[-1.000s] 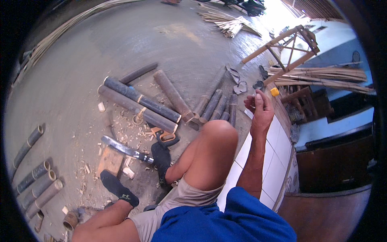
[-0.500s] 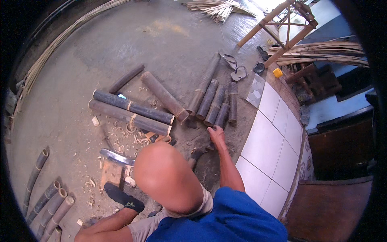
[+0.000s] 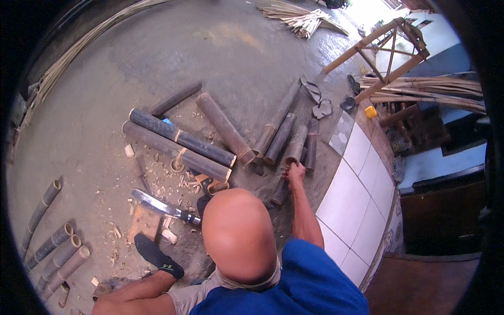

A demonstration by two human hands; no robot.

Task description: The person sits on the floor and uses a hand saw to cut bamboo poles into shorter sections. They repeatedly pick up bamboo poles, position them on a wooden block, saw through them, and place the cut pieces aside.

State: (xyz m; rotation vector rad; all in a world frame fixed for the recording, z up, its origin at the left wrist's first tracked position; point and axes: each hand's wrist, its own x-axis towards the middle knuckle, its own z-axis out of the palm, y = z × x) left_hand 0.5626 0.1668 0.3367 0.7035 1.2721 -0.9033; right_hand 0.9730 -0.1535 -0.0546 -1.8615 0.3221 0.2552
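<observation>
My right hand (image 3: 295, 172) reaches out ahead with its fingers closed at the near end of a dark bamboo tube (image 3: 298, 143), whose hollow mouth faces me. Close beside lie other bamboo tubes: a slim dark one (image 3: 280, 139) to the left and another (image 3: 312, 152) to the right. A shorter dark piece (image 3: 281, 193) rests just nearer than the hand, partly hidden by it. My left hand does not show. To the left of my raised knee, a broad-bladed chopping knife (image 3: 157, 203) lies across a wooden block (image 3: 145, 222).
Two long bamboo tubes (image 3: 176, 149) lie at mid-left among shavings, beside a saw with an orange-brown handle (image 3: 212, 185). Several tubes (image 3: 58, 254) stand at lower left. Sandals (image 3: 322, 108), white floor tiles (image 3: 350, 184) and a bamboo frame (image 3: 386, 79) are at right.
The view has shifted, moving the scene slightly right. My right hand has taken a tube's near end, which now shows its open mouth. A short piece now lies nearer me.
</observation>
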